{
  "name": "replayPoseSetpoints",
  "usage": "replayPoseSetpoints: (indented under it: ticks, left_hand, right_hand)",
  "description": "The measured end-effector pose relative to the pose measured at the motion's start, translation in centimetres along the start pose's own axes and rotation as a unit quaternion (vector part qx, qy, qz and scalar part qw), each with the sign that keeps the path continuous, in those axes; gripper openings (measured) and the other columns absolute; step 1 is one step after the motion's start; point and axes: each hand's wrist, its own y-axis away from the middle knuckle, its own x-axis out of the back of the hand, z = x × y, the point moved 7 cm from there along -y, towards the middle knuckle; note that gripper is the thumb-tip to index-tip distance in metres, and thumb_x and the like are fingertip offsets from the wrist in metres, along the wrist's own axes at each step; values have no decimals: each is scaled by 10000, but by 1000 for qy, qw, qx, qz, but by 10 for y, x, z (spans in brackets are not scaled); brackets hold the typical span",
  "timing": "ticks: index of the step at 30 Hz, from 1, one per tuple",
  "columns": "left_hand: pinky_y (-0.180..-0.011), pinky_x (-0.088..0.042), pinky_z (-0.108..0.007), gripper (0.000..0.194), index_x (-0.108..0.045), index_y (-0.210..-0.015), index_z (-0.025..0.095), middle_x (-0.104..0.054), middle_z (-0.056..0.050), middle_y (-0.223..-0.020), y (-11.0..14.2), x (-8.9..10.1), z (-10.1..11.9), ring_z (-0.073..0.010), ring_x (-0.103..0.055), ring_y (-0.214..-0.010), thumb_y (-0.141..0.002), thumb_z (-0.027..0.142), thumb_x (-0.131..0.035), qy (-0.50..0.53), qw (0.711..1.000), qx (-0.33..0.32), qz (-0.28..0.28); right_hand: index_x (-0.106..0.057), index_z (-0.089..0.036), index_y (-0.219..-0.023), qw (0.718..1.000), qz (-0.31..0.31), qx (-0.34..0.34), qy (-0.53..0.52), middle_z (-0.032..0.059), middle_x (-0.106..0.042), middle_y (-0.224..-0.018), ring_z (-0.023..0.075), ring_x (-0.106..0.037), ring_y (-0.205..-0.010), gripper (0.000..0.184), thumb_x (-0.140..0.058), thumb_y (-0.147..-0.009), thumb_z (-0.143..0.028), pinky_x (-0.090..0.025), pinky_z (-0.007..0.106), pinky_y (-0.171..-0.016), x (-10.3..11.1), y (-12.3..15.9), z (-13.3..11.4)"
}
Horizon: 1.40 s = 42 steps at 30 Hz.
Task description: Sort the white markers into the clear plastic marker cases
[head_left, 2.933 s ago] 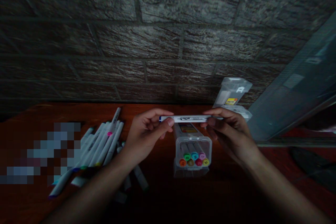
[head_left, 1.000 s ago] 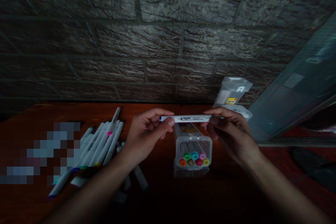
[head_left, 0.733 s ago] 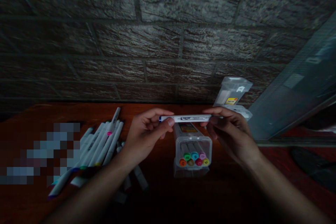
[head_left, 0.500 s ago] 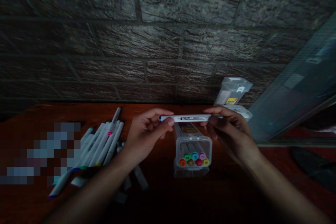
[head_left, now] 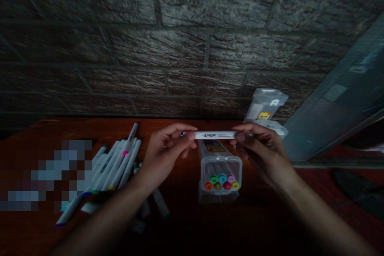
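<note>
A white marker (head_left: 216, 135) with dark printing is held level between both hands. My left hand (head_left: 168, 148) pinches its left end, where a bit of blue shows past the fingers. My right hand (head_left: 264, 148) grips the other end between thumb and fingers, hiding that tip. Just below the marker, a clear plastic case (head_left: 221, 197) lies on the table with its end towards me. Several markers with coloured ends (head_left: 222, 178) are inside it: green, blue, pink, orange, brown, red and yellow.
Several loose white markers (head_left: 120, 162) lie on the wooden table (head_left: 69, 128) to the left, some partly behind my left forearm. A second clear case (head_left: 264, 106) with a yellow label stands at the back right. A brick wall (head_left: 186, 48) rises behind, and a greyish panel (head_left: 330, 100) slants on the right.
The marker has shifted slightly left in my hands, and less of its blue end shows. The case and the loose markers are unmoved.
</note>
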Motion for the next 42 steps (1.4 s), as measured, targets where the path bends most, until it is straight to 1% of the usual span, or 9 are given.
replayPoseSetpoints:
  ticks: [6,11,14,20,26,29,32,37,42]
  left_hand:
    - [-510,-422,-159,83,-814,-991,225,-747,9,-710,0,-1,1,-57,-565,-535,-933,252,-761,15,1000,9,6]
    - [-507,-421,-165,82,-812,-975,216,-745,6,-691,0,-1,1,-62,-568,-529,-939,260,-753,13,1000,10,9]
    - [-502,-420,-173,94,-811,-965,212,-751,-1,-688,0,-1,1,-69,-567,-525,-945,276,-745,12,1000,9,10]
    - [-487,-403,-189,155,-814,-949,198,-747,-12,-653,0,-2,3,-76,-544,-496,-962,318,-717,14,1000,2,14]
    - [-507,-421,-190,106,-807,-1012,213,-761,-13,-721,1,-1,1,-80,-568,-539,-929,247,-750,9,1000,7,5]
    - [-501,-418,-180,103,-809,-1010,218,-759,-11,-720,0,-1,1,-71,-563,-532,-939,245,-739,9,1000,7,7]
    - [-498,-418,-177,108,-811,-1017,214,-759,-14,-732,-1,0,1,-65,-562,-527,-940,247,-742,11,1000,6,18]
    - [-502,-420,-183,126,-808,-1032,207,-762,-18,-757,-1,2,0,-69,-558,-535,-936,262,-748,12,1000,7,22]
    - [-498,-431,-193,139,-787,-1038,190,-763,-24,-769,0,0,2,-80,-563,-536,-929,264,-742,2,1000,8,19]
  right_hand:
    - [-849,-237,-961,1000,-2,3,-1,24,-783,-736,62,-539,-484,157,-867,-814,-289,-398,181,-457,-1,0,0]
    - [-851,-253,-980,1000,-4,4,3,23,-793,-737,60,-534,-472,206,-895,-779,-254,-385,178,-443,0,-2,2]
    - [-849,-261,-990,1000,-8,6,3,24,-802,-744,57,-528,-466,214,-897,-782,-252,-384,177,-441,0,-2,3]
    - [-845,-227,-895,1000,0,9,12,37,-806,-743,61,-528,-477,115,-880,-818,-304,-413,180,-452,1,-2,3]
    - [-823,-204,-808,1000,13,-3,26,47,-799,-731,55,-521,-477,157,-878,-819,-351,-412,173,-458,2,-3,3]
    - [-835,-229,-882,1000,18,-3,22,31,-792,-736,59,-529,-487,151,-893,-801,-341,-406,173,-457,4,-3,4]
    - [-843,-254,-956,999,16,-1,28,16,-778,-742,60,-529,-494,203,-914,-773,-307,-389,179,-453,4,-3,5]
    - [-847,-263,-948,1000,5,8,29,-19,-719,-678,56,-504,-481,192,-911,-767,-254,-362,191,-452,1,-2,3]
    - [-850,-268,-951,999,13,18,34,-21,-718,-682,66,-510,-491,197,-912,-765,-261,-362,206,-451,2,-2,1]
